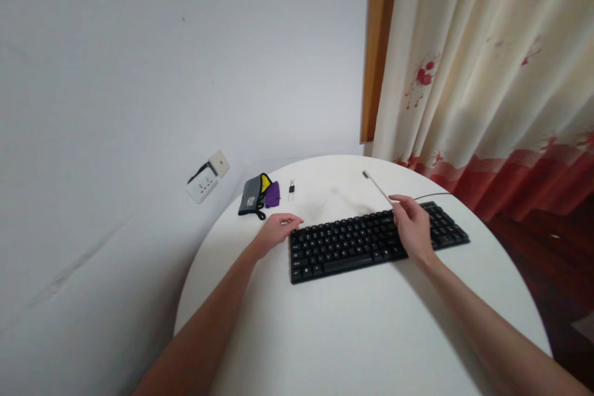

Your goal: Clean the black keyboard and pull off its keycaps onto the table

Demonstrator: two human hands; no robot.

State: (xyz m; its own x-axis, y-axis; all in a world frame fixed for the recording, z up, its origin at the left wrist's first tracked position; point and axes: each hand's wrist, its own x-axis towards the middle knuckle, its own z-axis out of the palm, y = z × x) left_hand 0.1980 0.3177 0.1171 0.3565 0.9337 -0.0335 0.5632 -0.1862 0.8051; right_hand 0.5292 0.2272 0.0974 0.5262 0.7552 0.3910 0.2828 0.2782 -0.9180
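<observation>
A black keyboard [346, 247] lies on the round white table, turned slightly so its right end is farther back. At its back left corner is my left hand [277, 229], the fingers bent together and gripping the edge there. My right hand [411, 226] is closed around the handle of a toothbrush [378, 187] above the keyboard's right part. The brush's dark-bristled head points away, up and to the left, over the table behind the keyboard. Some keys are hidden under my right hand.
Behind my left hand lie a grey pouch [252, 195] with yellow lining, a purple cloth [273, 194] and a small black-and-metal tool [291, 189]. A cable [434, 195] runs off the table's right side. Wall sockets [203, 184] are at left, a curtain [445, 74] at right.
</observation>
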